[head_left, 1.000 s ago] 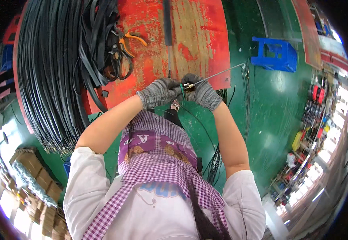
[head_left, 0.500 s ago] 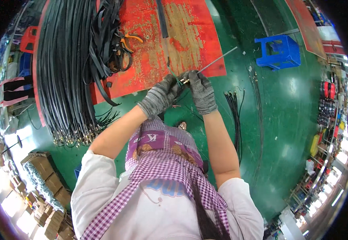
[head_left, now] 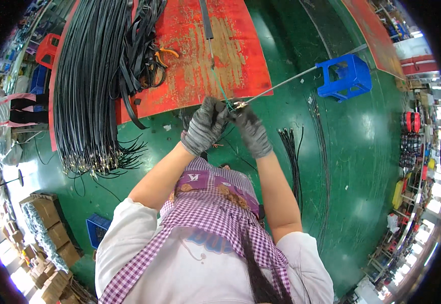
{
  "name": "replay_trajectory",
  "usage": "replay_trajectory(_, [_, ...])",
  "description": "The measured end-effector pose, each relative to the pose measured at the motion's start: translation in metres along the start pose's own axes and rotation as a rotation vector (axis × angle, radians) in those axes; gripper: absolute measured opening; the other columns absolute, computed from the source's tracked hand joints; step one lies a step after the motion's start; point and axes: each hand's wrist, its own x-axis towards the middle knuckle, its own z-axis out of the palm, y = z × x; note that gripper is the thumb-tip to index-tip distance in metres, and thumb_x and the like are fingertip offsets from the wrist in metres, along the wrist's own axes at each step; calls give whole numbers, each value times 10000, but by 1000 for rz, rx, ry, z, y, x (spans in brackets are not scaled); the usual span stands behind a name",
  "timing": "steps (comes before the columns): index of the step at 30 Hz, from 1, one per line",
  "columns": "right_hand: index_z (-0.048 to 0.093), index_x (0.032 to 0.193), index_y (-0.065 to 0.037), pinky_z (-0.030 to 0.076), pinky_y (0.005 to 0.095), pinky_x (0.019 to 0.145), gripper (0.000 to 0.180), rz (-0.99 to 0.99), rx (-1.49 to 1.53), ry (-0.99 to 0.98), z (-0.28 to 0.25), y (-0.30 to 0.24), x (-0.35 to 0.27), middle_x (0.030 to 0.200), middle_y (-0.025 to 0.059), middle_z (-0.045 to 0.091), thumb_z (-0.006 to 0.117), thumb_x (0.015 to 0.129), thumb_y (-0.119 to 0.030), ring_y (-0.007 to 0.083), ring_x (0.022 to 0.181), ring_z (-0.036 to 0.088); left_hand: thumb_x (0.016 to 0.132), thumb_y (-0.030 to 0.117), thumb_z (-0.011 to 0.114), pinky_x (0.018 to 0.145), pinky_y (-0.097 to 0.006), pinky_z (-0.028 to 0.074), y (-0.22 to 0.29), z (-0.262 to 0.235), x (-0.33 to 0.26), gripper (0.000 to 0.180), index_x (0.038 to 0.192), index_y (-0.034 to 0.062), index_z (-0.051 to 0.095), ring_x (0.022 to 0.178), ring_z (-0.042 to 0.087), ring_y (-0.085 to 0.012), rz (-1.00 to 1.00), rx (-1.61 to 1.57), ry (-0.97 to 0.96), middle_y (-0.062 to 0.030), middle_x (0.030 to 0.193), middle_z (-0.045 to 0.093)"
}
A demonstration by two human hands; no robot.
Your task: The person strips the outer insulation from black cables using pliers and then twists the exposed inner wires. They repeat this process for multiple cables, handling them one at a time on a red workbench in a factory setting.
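Note:
My left hand (head_left: 205,126), in a grey knit glove, is closed at the near end of a green cord (head_left: 219,83). That cord runs taut to a dark hook-like end of a thin rod, which comes out of a black sleeve (head_left: 206,23) over the table. Small brass-coloured ends (head_left: 239,105) show between my two hands. My right hand (head_left: 252,133), gloved alike, is curled just beside them; motion smears its fingers, so its grip is unclear. A thin grey rod (head_left: 281,83) slants from the brass ends up to the right, towards the blue stool.
A red, worn tabletop (head_left: 180,96) carries a thick bundle of black cables (head_left: 91,76) and orange-handled pliers (head_left: 166,54). A blue stool (head_left: 350,76) stands at the right. More black cables (head_left: 295,157) lie over the green floor. Cardboard boxes (head_left: 53,223) and a blue crate (head_left: 97,228) are at lower left.
My hands have shifted slightly nearer to me, and more green cord shows. More of the grey rod is exposed on the right, where my right hand has dropped below the brass ends.

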Motion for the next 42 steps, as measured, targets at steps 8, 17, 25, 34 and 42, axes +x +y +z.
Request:
replay_trajectory(8, [515, 987, 4, 412, 308, 730, 244, -54, 43, 34, 28, -5, -3, 884, 117, 558, 514, 797, -148, 207, 822, 530, 775, -41, 438, 662, -242, 389, -23, -4, -7, 157, 901, 42, 393, 682, 411, -145, -44, 7, -151, -55, 745, 407])
replay_trajectory(17, [550, 835, 20, 421, 335, 582, 230, -121, -352, 153, 39, -8, 19, 671, 162, 569, 471, 818, -196, 307, 635, 542, 761, -69, 446, 634, -229, 387, -28, -11, 9, 158, 851, 41, 375, 701, 412, -128, -241, -191, -195, -46, 758, 414])
replay_trajectory(25, [544, 973, -15, 414, 266, 654, 270, 194, 362, 169, 37, 18, 27, 858, 37, 576, 519, 818, -235, 101, 754, 508, 748, -62, 478, 614, -233, 374, -28, -8, 20, 174, 824, 49, 367, 671, 394, -130, -305, -144, -179, -40, 726, 388])
replay_trajectory(34, [505, 1035, -12, 429, 261, 755, 282, 304, 703, 102, 43, 14, 20, 963, 39, 553, 533, 807, -176, 117, 870, 519, 732, 57, 507, 663, -327, 410, -48, -18, 30, 229, 937, -14, 434, 746, 489, -245, -72, 619, -616, -154, 822, 484])
replay_trajectory(42, [536, 807, -53, 403, 216, 452, 255, 542, 771, -31, 44, 15, 5, 593, 6, 529, 488, 823, -303, 85, 521, 502, 779, 247, 565, 674, -265, 455, -97, -83, 93, 281, 949, 30, 515, 783, 548, -118, -926, -349, -598, -47, 833, 578])
